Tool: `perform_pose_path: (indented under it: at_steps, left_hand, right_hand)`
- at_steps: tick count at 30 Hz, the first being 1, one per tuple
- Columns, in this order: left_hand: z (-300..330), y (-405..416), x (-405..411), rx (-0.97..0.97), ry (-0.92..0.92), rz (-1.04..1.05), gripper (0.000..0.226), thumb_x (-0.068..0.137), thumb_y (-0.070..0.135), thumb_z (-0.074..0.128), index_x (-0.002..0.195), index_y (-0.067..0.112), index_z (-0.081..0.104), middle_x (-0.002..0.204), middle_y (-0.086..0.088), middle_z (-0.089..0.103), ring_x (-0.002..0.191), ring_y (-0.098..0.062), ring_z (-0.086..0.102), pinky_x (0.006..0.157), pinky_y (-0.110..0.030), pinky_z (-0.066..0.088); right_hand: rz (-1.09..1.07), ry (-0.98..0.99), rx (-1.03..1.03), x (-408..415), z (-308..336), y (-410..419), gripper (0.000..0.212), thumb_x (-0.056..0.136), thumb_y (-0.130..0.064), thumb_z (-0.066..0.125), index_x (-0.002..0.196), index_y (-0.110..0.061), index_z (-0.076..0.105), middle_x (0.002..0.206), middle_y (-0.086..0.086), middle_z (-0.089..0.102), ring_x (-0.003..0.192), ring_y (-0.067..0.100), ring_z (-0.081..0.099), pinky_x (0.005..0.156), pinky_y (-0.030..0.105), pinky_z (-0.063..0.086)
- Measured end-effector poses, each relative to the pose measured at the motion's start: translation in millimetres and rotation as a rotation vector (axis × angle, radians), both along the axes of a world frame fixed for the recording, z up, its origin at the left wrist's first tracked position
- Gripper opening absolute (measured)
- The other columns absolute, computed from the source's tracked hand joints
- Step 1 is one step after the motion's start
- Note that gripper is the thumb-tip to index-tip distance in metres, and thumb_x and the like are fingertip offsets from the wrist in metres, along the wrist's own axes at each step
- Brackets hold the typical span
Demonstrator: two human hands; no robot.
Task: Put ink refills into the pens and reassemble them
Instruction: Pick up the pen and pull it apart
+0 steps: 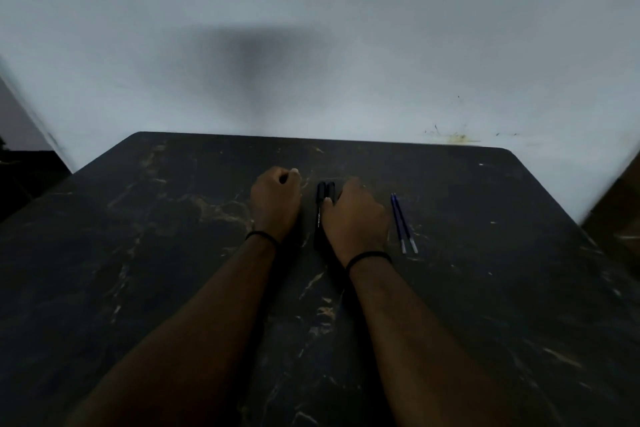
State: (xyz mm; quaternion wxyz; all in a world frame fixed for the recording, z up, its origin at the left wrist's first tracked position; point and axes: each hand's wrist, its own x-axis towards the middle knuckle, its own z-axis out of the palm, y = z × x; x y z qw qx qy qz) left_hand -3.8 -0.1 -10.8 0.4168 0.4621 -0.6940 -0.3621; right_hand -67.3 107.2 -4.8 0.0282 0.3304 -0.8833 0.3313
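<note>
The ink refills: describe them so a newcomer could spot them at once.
Start at the dark marbled table and find the right hand near its middle. Just right of that hand lie the ink refills: two thin blue rods side by side with pale near ends, far slimmer than the black pens left of the hand.

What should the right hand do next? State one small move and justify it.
Probably close the right hand on one of the black pens and lift it. Its fingers already rest over the pens, both still capped on the table, while the blue refills lie untouched to its right.
</note>
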Motion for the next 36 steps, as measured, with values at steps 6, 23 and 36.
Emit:
perform_pose_path:
  at_steps: [6,23,36]
  left_hand:
    - [-0.5,2.3,-0.3,-0.032,-0.03,-0.024,0.032,0.097,0.035,0.053,0.085,0.009,0.066,0.08,-0.012,0.069,0.08,-0.029,0.067,0.074,-0.044,0.055]
    - [-2.8,10.9,-0.4,-0.065,-0.013,-0.093,0.04,0.096,0.03,0.053,0.06,0.016,0.042,0.06,0.001,0.048,0.054,-0.012,0.042,0.051,-0.029,0.03]
    - [-6.0,2.8,-2.0,0.053,0.107,-0.121,0.025,0.095,0.035,0.055,0.075,0.02,0.06,0.072,0.005,0.062,0.065,-0.009,0.055,0.058,-0.026,0.038]
  right_hand:
    - [0.012,-0.021,-0.011,-0.7,-0.4,2.6,0.031,0.095,-0.034,0.058,0.115,-0.01,0.055,0.116,0.011,0.064,0.106,0.033,0.063,0.081,0.037,0.049]
    - [0.0,0.08,0.121,3.7,-0.8,-0.7,0.027,0.093,-0.038,0.058,0.098,-0.011,0.06,0.103,0.012,0.066,0.096,0.033,0.064,0.077,0.037,0.048]
    - [-0.132,0.005,0.002,6.0,1.0,-2.0,0.029,0.091,-0.041,0.056,0.072,-0.019,0.056,0.066,-0.002,0.056,0.067,0.021,0.057,0.06,0.03,0.038]
